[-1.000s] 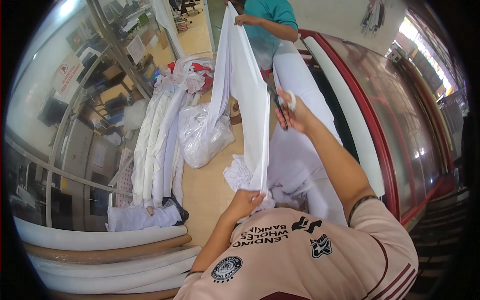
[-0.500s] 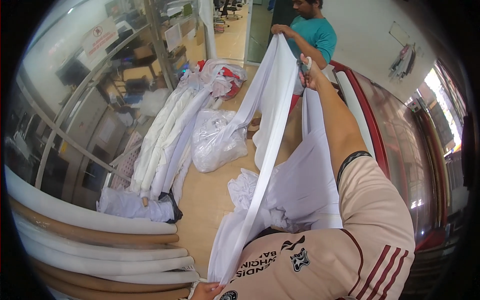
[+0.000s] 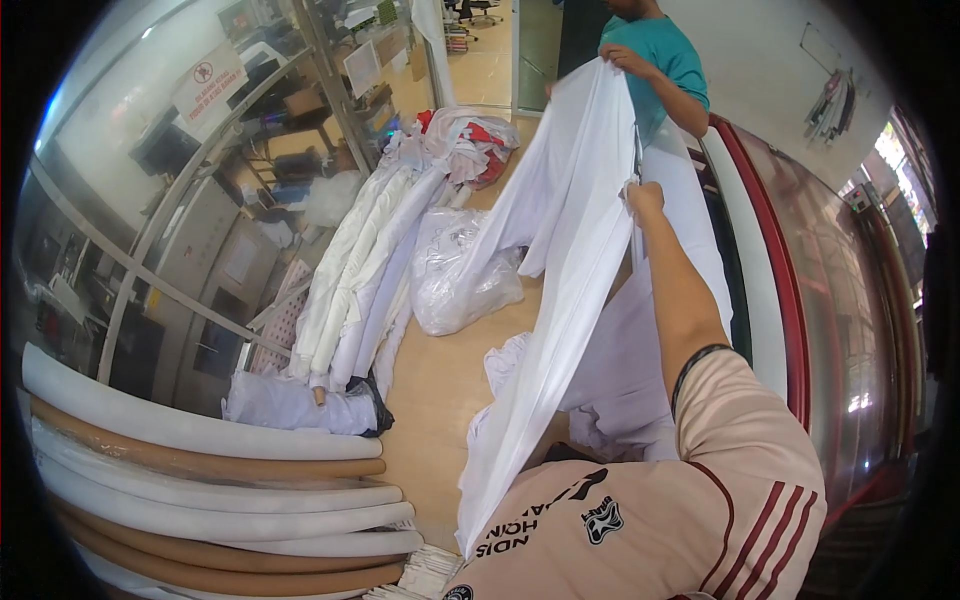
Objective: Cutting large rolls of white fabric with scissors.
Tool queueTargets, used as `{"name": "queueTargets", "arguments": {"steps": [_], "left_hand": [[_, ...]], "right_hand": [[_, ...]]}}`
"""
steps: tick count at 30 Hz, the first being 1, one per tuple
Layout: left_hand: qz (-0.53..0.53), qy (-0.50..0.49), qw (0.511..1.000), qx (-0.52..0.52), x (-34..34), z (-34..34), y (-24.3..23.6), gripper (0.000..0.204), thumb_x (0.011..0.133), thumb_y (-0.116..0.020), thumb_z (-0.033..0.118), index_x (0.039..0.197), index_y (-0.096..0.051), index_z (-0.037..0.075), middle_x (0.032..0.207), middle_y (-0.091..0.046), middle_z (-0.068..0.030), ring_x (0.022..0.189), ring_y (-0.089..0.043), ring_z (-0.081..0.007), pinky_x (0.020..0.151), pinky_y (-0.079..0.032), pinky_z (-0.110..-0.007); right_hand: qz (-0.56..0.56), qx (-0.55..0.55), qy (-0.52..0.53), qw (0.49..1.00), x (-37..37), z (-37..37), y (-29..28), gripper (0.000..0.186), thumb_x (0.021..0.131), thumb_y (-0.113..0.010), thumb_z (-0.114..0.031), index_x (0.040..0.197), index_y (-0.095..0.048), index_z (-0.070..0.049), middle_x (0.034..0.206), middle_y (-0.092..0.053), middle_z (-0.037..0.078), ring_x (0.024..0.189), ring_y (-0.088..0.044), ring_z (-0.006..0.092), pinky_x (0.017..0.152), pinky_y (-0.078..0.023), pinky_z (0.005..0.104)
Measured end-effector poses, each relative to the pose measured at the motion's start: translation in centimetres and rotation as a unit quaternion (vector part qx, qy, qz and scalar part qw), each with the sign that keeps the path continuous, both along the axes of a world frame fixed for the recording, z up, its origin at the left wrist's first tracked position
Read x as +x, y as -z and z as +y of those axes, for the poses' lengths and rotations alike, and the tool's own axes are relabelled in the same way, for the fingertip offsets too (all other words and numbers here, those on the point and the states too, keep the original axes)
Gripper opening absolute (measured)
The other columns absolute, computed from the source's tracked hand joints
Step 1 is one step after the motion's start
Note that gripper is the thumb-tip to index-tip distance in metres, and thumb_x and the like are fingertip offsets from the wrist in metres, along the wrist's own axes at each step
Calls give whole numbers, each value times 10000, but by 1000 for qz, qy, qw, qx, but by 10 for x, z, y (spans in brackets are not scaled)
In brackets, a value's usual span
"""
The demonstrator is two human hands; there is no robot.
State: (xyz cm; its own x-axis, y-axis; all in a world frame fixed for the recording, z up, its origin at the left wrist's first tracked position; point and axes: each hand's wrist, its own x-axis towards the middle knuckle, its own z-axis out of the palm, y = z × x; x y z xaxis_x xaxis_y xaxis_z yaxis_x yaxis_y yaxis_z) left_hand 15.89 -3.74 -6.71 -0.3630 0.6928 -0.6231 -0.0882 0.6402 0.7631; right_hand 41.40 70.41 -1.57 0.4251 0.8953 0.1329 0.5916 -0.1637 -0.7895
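A long white cloth is stretched from near my body up to a co-worker in a teal shirt. The co-worker's hand grips its top end. My right arm reaches far out, and my right hand is closed on a pair of scissors at the cloth's right edge, blades pointing up toward the co-worker. Most of the scissors' handle is hidden in my fingers. My left hand is out of view; the cloth's near end runs down beside my shirt. More pale cloth hangs and bunches below my right arm.
On the left lie white fabric rolls and a clear plastic bag on the tan floor. Long white and brown rolls are stacked at lower left. A glass partition stands left, a red-edged frame right.
My right hand has closed with the scissors and come down along the cloth's edge, nearer to me. My left hand has dropped out of view. The co-worker's hold appears shifted right.
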Motion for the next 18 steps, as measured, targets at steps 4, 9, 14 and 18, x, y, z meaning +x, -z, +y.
{"name": "queueTargets", "arguments": {"steps": [4,9,14,18], "left_hand": [[-12,-36,999,7,-3,14,5,393,929,-565,330,1143,-615,4,1037,-666,-144,924,-647,-232,824,-519,-359],[-44,-115,992,29,-16,53,6,427,940,-546,336,1179,-587,-15,1101,-654,-147,975,-638,-244,855,-517,-371],[-359,-231,891,155,-53,154,-30,453,958,-493,404,1150,-576,2,1128,-637,-140,1027,-608,-297,918,-485,-449],[-303,-140,843,422,-67,250,-132,518,963,-460,427,1289,-464,24,1292,-521,-154,1130,-541,-305,981,-432,-480]], "right_hand": [[137,-38,-50,989,32,-61,-18,208,659,-718,-69,788,-669,87,723,-641,134,642,-602,221,589,-459,359],[214,-14,-120,969,60,-152,-63,138,666,-724,-25,769,-653,34,690,-601,75,607,-533,166,564,-417,313],[182,34,-131,974,71,-181,-117,159,674,-715,-75,763,-685,55,651,-620,89,564,-562,165,519,-433,345],[170,84,-156,969,98,-162,-179,165,673,-700,-73,744,-682,75,658,-627,96,583,-581,159,516,-438,355]]}}
